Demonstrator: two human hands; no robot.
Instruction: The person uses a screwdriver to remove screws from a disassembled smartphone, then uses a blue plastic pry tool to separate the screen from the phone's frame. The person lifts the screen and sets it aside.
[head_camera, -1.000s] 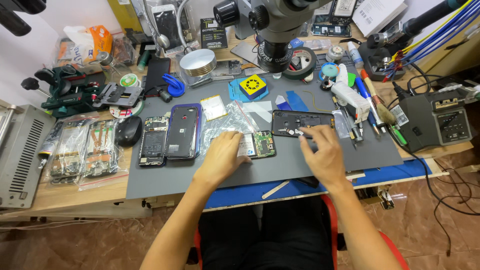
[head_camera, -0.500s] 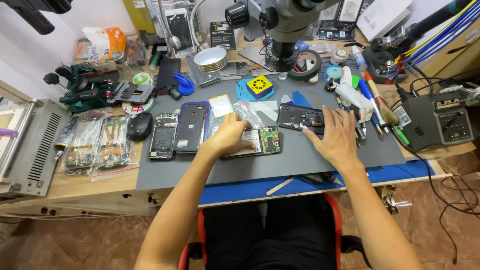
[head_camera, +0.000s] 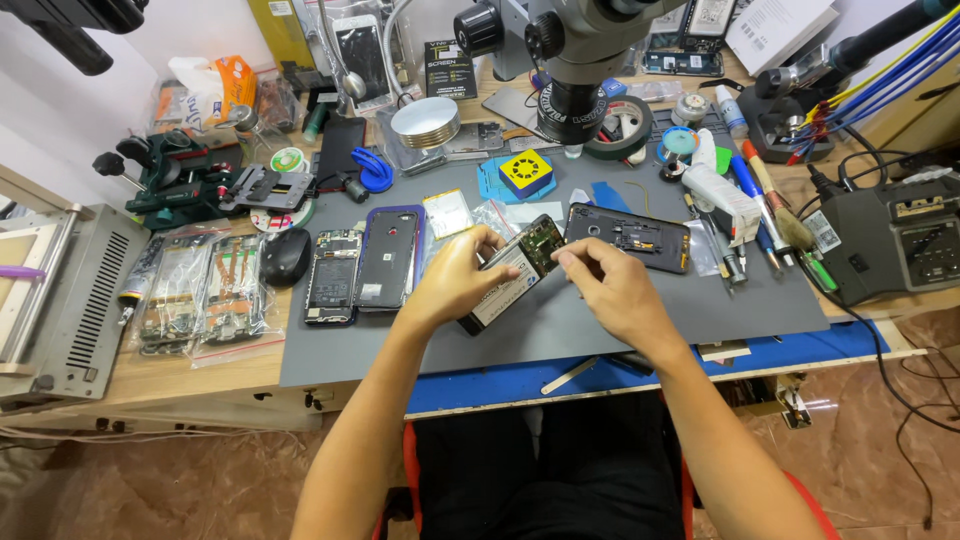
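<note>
Holding an opened phone (head_camera: 512, 272) over the grey mat (head_camera: 600, 320), left hand (head_camera: 455, 280) grip clamped on it, right hand (head_camera: 612, 288) pinching its top edge

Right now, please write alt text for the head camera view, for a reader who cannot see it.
Both hands, left hand and right hand, hold an opened phone above a grey mat on a cluttered repair bench. A microscope stands behind, other opened phones at left.

- We see a soft, matt grey mat (head_camera: 600, 325) on the wooden bench (head_camera: 150, 375).
- We see a shiny metal ring stack (head_camera: 425, 122).
- We see a glossy dark phone back (head_camera: 388, 258).
</note>
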